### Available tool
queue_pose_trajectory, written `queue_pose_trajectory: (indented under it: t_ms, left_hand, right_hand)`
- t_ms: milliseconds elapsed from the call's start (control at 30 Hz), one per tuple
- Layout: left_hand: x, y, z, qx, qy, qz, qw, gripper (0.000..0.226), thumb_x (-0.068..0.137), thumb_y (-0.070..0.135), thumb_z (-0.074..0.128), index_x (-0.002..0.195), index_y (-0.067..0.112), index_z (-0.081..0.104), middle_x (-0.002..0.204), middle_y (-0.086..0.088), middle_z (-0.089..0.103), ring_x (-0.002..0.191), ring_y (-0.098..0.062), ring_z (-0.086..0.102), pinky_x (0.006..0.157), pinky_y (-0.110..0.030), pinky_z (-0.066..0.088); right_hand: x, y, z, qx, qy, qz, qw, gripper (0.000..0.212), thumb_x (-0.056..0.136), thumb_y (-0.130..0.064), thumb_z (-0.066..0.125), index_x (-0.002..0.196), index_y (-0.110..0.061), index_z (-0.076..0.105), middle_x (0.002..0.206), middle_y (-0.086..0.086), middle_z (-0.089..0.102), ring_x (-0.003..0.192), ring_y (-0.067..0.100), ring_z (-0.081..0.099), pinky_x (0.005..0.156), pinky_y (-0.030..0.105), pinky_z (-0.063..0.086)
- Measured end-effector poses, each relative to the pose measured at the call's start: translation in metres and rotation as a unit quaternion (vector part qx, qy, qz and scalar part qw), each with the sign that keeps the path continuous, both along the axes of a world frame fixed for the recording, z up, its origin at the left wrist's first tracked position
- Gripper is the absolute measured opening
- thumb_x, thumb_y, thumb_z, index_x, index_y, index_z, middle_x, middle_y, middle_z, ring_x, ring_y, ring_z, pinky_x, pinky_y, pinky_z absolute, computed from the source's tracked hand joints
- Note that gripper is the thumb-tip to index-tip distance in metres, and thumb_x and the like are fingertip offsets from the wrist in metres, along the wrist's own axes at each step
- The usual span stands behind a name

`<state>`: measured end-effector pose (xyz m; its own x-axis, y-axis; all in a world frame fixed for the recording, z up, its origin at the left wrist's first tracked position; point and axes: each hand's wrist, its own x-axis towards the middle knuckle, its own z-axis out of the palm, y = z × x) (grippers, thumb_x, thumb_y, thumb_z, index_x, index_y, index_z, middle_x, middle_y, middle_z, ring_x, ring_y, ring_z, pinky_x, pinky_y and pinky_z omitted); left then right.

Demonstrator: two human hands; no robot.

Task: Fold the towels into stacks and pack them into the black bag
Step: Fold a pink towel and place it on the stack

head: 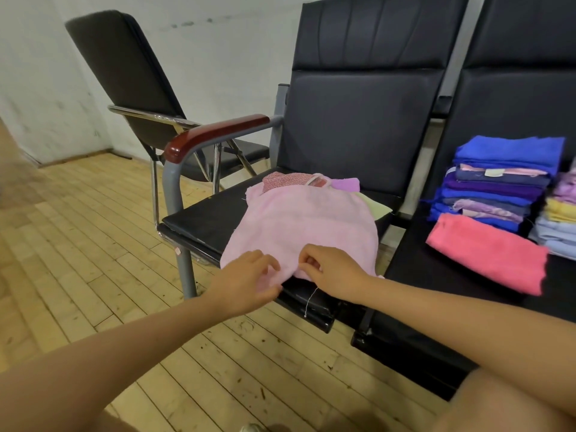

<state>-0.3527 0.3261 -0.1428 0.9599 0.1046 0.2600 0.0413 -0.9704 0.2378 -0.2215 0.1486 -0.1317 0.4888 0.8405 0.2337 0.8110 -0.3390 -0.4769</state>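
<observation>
At the far left stands a separate black folding chair with chrome arms, against a pale scuffed wall; the floor is of light wooden planks. Next comes a row of joined black padded seats, the first one with a reddish-brown wooden armrest.

On this first seat lies a pale pink thin towel, spread flat over a few other cloths — a red patterned one, a lilac one and a pale yellow one show at its far edge. The left hand holds the near edge of the pink towel between the thumb and the curled fingers. The right hand pinches the same edge just beside it, with its fingers bent inward.

Further right, on the next seat, a coral-pink folded towel lies in front of a tall stack of folded blue and purple towels, and a second stack of lilac, yellow and light blue towels is cut by the frame edge.

The task seems partly done: two stacks are ready, but the pink towel and the cloths under it are not yet folded. The black bag is not in view, so the packing probably remains.
</observation>
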Motion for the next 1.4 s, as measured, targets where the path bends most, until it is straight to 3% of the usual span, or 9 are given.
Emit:
queue_pose_trajectory:
  t_ms: [133,267,433,667,800,967,1100,1200,1400]
  left_hand:
    - [0.018,-0.013,-0.018,0.029,-0.022,0.003,0.999,0.030,0.091,0.046,0.052,0.110,0.023,0.057,0.100,0.006,0.054,0.093,-0.013,0.049,0.080,-0.031,0.045]
    - [0.027,-0.010,-0.015,-0.018,-0.031,0.001,0.999,0.027,0.100,0.034,0.035,0.099,0.020,0.058,0.090,0.004,0.056,0.085,-0.014,0.048,0.077,-0.032,0.044]
    - [0.033,-0.008,-0.005,-0.092,-0.049,0.060,0.993,0.027,0.104,0.026,0.029,0.099,0.009,0.050,0.080,-0.006,0.057,0.074,-0.020,0.053,0.069,-0.031,0.040]
    - [0.046,0.017,0.040,0.222,0.048,0.027,0.974,0.038,0.100,0.052,0.029,0.115,0.021,0.045,0.079,0.008,0.049,0.078,-0.019,0.060,0.067,-0.031,0.045]
    - [0.049,0.036,0.045,0.174,0.037,0.062,0.982,0.035,0.098,0.049,0.037,0.116,0.023,0.054,0.102,0.004,0.062,0.090,-0.018,0.060,0.082,-0.035,0.051]
    - [0.043,0.056,0.044,0.072,0.028,0.105,0.991,0.030,0.097,0.033,0.048,0.123,0.021,0.059,0.114,0.002,0.060,0.104,-0.016,0.057,0.092,-0.030,0.046]
    - [0.035,0.071,0.041,0.056,0.042,0.151,0.986,0.028,0.099,0.032,0.045,0.106,0.018,0.067,0.095,0.001,0.055,0.087,-0.016,0.055,0.079,-0.029,0.047]
    - [0.027,0.069,0.042,-0.090,-0.035,0.188,0.977,0.028,0.099,0.032,0.042,0.093,0.016,0.064,0.086,-0.003,0.057,0.082,-0.022,0.057,0.075,-0.036,0.047]
    - [0.020,0.046,0.051,-0.230,-0.106,0.164,0.954,0.029,0.101,0.026,0.036,0.099,0.008,0.060,0.089,-0.011,0.059,0.085,-0.026,0.055,0.078,-0.038,0.044]
  right_hand:
    - [0.005,-0.004,-0.003,0.016,0.041,-0.004,0.999,0.008,0.096,-0.025,0.055,0.097,-0.018,0.059,0.090,-0.005,0.064,0.082,0.011,0.058,0.081,0.034,0.052]
    - [0.004,-0.007,-0.008,0.008,0.044,0.010,0.999,0.014,0.092,-0.031,0.061,0.097,-0.019,0.059,0.089,-0.004,0.062,0.080,0.012,0.056,0.079,0.034,0.051]
    - [0.014,-0.006,-0.006,-0.098,-0.129,-0.015,0.987,0.027,0.097,-0.026,0.050,0.114,-0.008,0.059,0.111,0.008,0.058,0.101,0.025,0.054,0.086,0.039,0.044]
    - [0.052,-0.033,0.019,-0.149,-0.157,-0.180,0.960,0.029,0.095,-0.017,0.043,0.120,-0.013,0.059,0.120,0.008,0.055,0.109,0.030,0.055,0.077,0.033,0.042]
    - [0.070,-0.059,0.020,-0.122,-0.118,-0.266,0.949,0.030,0.091,-0.012,0.045,0.116,-0.014,0.062,0.117,0.008,0.060,0.104,0.031,0.058,0.077,0.033,0.044]
    - [0.077,-0.077,0.026,0.086,0.044,-0.274,0.957,0.023,0.091,-0.010,0.050,0.080,0.004,0.064,0.083,0.021,0.065,0.074,0.023,0.052,0.064,0.033,0.036]
    - [0.065,-0.085,0.039,0.210,0.168,-0.276,0.923,0.028,0.096,-0.019,0.052,0.096,0.004,0.068,0.098,0.019,0.068,0.086,0.024,0.059,0.078,0.035,0.044]
    - [0.057,-0.093,0.049,0.281,0.229,-0.276,0.890,0.022,0.098,-0.016,0.048,0.111,-0.011,0.065,0.104,0.004,0.063,0.101,0.018,0.057,0.086,0.028,0.041]
    - [0.055,-0.099,0.041,0.205,0.179,-0.288,0.918,0.034,0.101,-0.020,0.044,0.126,-0.003,0.060,0.120,0.007,0.062,0.112,0.023,0.056,0.094,0.029,0.041]
